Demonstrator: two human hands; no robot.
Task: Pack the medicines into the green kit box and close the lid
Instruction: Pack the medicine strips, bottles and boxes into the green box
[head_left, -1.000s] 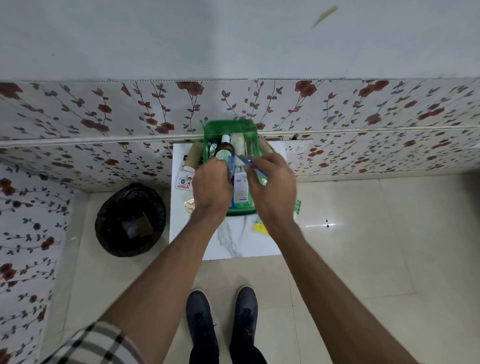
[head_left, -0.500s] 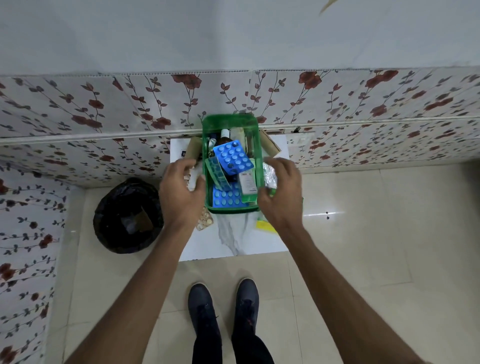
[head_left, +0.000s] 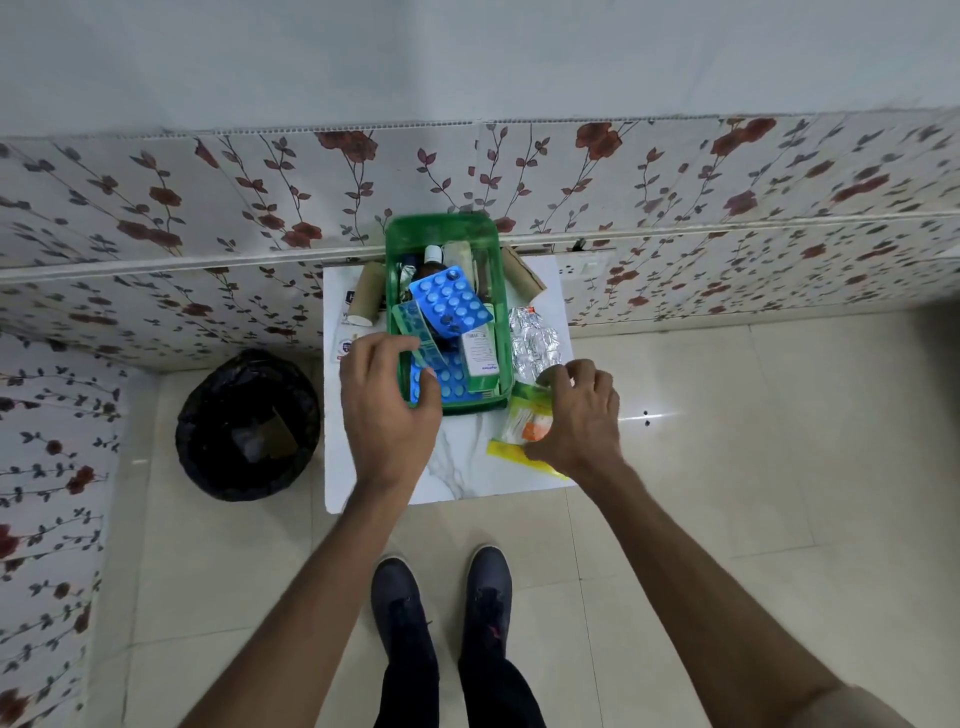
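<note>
Kit box (head_left: 445, 234) (lid open) — between both hands.

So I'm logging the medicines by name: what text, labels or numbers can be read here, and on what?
White carton in the green kit box: print too blurred to read.
Paper leaflets left of the box: logos only, blurred.
Orange-and-yellow sachets under the right hand: nothing legible.
Blue blister packs: no text visible.
</note>
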